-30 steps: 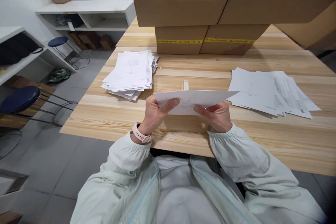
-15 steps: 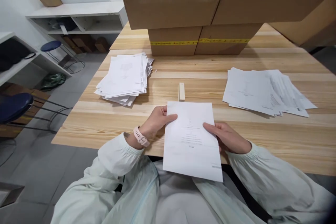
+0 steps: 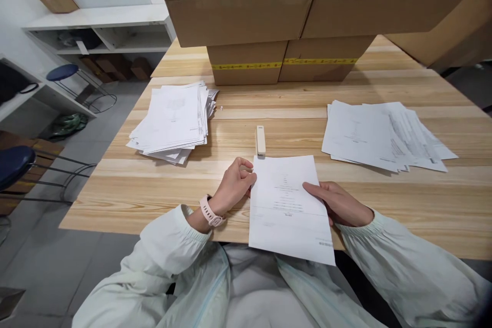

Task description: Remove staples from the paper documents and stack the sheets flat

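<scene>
Printed white paper [image 3: 290, 225] lies tilted over the table's front edge, its lower part above my lap. How many sheets it has I cannot tell. My right hand [image 3: 342, 202] grips its right edge, thumb on top and fingers underneath. At the upper left edge my left hand [image 3: 234, 184] is closed, thumb tip and curled fingers at the paper's border. A small cream stapler [image 3: 260, 141] stands just beyond the top edge, near the left corner.
A messy pile of printed sheets [image 3: 172, 118] lies on the left of the wooden table [image 3: 238, 107]. More fanned sheets [image 3: 361, 136] lie on the right. Stacked cardboard boxes [image 3: 246, 5] rise at the back. Blue stools [image 3: 15, 164] stand on the floor at left.
My left thumb has slid from the paper's face to its left edge. The paper has shifted slightly right relative to the stapler, with my right hand still on it. The view has shifted a little.
</scene>
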The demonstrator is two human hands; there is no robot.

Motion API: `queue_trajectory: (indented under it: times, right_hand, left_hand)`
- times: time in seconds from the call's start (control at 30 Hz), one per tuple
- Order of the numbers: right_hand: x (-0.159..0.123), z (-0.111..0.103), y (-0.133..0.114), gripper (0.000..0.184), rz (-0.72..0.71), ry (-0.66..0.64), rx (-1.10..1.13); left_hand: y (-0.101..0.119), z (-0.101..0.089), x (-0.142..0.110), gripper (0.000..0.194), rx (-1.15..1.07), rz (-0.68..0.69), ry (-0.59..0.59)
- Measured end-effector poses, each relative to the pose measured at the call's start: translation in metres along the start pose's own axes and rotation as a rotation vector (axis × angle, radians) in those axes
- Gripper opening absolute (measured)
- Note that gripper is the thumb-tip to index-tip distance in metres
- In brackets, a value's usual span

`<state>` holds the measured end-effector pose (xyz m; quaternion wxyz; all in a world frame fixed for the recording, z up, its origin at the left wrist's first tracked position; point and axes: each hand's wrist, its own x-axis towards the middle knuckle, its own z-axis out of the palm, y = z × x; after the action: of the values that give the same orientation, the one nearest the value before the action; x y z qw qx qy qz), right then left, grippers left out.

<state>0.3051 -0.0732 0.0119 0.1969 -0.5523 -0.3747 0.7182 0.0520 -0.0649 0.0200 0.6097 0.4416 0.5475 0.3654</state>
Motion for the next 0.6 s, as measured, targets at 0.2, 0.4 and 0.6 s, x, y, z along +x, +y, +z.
queue_trajectory:
  times: [0.2,0.4,0.6]
  right_hand:
    - [0.006,-0.002,-0.001,0.058,0.008,0.027,-0.053]
    - [-0.001,-0.023,-0.011,0.055,-0.105,0.175,-0.375]
    - [0.000,-0.033,-0.062,0.040,-0.664,0.743,-0.896]
  left_hand:
    - [0.005,0.000,0.001,0.014,-0.012,-0.078,-0.025]
    - [0.011,0.001,0.003,0.012,-0.020,-0.125,-0.017]
    - [0.010,0.000,0.006,0.010,-0.042,-0.128,-0.017]
